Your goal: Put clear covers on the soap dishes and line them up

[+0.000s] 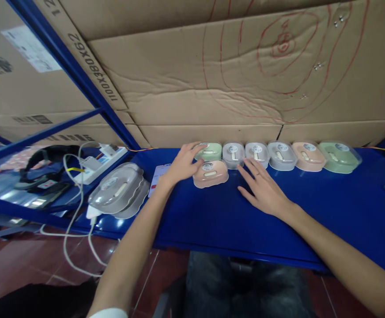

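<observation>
The right hand (265,190) is laid flat on the smooth blue shelf surface (328,212), fingers spread wide and holding nothing. The left hand (182,164) is seen with fingers loosely opened, the fingertips (197,162) resting against a pink case (210,173); no grasp is closed around it. The pink case is a small rounded-rectangular plastic box under a clear glossy lid, with a round label and a pale oblong part visible inside. It stands just in front of a row of like cases, directly ahead of the left fingertips. Beyond the fingers, the row is noted: a green case (209,151), three grey cases (257,154), a peach case (308,156) and a larger green case (339,156). Behind the row, creased brown cardboard (212,88) marked with red lines is recorded.
</observation>
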Demonstrator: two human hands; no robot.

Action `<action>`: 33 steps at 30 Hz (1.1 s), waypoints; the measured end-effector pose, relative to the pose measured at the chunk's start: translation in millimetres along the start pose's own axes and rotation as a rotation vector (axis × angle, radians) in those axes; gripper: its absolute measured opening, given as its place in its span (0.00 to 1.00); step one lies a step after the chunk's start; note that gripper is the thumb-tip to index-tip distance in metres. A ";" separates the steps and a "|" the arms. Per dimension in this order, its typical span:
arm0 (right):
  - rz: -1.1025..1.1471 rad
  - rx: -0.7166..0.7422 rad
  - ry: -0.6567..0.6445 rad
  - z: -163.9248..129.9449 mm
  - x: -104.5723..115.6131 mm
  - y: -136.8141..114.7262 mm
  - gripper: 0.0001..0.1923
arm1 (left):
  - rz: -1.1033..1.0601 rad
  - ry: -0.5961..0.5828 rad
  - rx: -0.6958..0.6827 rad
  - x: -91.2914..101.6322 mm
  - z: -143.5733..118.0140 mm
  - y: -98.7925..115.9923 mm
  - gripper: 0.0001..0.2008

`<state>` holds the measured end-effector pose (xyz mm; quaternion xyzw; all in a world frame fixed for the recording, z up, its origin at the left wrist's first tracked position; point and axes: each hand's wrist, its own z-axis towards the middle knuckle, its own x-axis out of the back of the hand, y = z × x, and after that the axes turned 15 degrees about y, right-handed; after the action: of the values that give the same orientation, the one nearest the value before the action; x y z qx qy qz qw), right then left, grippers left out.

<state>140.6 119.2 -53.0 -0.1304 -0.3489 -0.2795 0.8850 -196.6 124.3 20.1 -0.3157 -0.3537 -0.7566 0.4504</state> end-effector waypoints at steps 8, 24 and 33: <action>0.035 -0.024 -0.027 -2.8 -1.5 1.8 0.36 | 0.152 -0.357 0.119 -17.5 20.7 -10.7 0.38; 0.031 -0.060 -0.032 -2.7 2.2 -0.8 0.31 | 0.468 -0.093 0.314 -0.7 -17.7 28.2 0.37; 0.081 -0.062 -0.032 -4.0 -1.5 -2.9 0.30 | 0.348 -0.162 0.137 -17.4 -20.5 6.4 0.36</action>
<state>140.2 115.7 -56.8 -0.1763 -0.3485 -0.2521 0.8854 -187.2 113.3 -3.5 -0.4003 -0.3795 -0.6137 0.5649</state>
